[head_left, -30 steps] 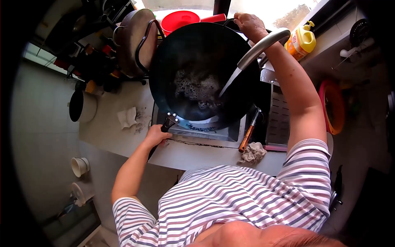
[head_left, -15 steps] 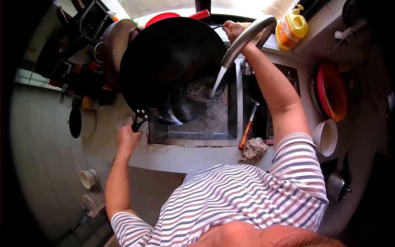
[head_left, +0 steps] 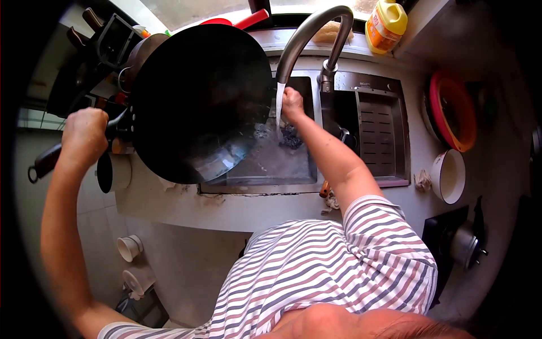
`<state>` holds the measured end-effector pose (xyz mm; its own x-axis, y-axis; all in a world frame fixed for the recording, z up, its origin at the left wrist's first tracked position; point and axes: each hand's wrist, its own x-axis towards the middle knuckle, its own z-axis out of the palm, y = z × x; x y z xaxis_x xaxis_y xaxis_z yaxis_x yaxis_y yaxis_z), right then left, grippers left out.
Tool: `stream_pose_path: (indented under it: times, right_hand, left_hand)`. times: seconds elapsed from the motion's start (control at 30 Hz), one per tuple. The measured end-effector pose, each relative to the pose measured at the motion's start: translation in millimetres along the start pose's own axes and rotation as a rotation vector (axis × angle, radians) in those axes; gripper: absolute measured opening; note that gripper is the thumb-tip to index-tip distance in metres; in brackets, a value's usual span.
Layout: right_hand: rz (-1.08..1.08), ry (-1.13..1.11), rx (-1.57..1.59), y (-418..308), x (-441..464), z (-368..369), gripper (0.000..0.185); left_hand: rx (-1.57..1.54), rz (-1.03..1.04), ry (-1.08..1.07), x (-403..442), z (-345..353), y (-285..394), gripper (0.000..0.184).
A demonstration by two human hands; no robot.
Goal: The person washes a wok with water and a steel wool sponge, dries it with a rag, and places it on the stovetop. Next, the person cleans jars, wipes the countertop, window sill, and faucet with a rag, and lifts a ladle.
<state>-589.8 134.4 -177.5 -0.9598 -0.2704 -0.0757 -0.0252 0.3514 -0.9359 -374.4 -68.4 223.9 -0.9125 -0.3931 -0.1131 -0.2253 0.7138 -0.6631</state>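
A large black wok [head_left: 197, 107] is tilted over the left part of the steel sink [head_left: 305, 174], its dark inside facing me. My left hand [head_left: 86, 133] is closed around the wok's long handle [head_left: 46, 162]. My right hand [head_left: 292, 104] is closed at the opposite rim, beside the running water; the grip there is partly hidden by the stream. Water falls from the curved faucet [head_left: 305, 34] just right of the wok's rim into the sink. A dark scrubber-like clump [head_left: 291, 137] lies in the wet basin below my right hand.
A yellow soap bottle [head_left: 387, 25] stands on the sill. Right of the sink are a red basin [head_left: 443, 116] and a white bowl [head_left: 449, 176]. A pot [head_left: 113, 171] stands at the left counter edge. A wooden-handled tool [head_left: 324, 189] and a rag [head_left: 333, 204] are partly covered by my right arm.
The wok has shifted left and turned, its long handle swinging from the lower left to the far left. My left hand rose leftward with it; my right hand came down toward the stream.
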Motion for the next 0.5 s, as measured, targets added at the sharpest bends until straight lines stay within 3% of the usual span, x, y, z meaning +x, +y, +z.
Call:
stream_pose_path:
  times: [0.13,0.2,0.23,0.27,0.33,0.37,0.43,0.5]
  right_hand:
    - [0.176,0.136,0.308,82.2,-27.1,95.7,0.017]
    - [0.380,0.100,0.597,64.4,-54.0,105.0,0.015]
    - [0.433,0.007,0.676,60.2,-63.5,107.0,0.006]
    - [0.436,0.009,0.687,55.2,-72.9,110.1,0.006]
    - [0.967,-0.121,1.064,51.8,-82.3,120.7,0.010]
    - [0.966,-0.121,1.070,51.6,-82.9,122.8,0.010]
    - [0.840,-0.198,1.416,66.3,-83.5,134.5,0.011]
    - [0.884,-0.326,1.409,81.2,-73.4,116.1,0.009]
  left_hand:
    - [0.282,0.120,-0.107,37.4,-76.4,27.0,0.010]
    - [0.366,0.147,-0.063,50.4,-94.0,40.7,0.014]
    - [0.439,0.122,-0.171,55.3,-109.4,50.7,0.015]
    - [0.451,0.114,-0.106,58.5,-111.1,52.2,0.015]
    - [0.523,0.135,-0.106,59.8,-120.0,57.6,0.016]
    - [0.529,0.135,-0.104,57.5,-121.4,58.0,0.016]
    - [0.506,0.175,-0.044,46.5,-115.5,54.6,0.012]
    - [0.491,0.194,0.000,38.6,-99.4,45.2,0.008]
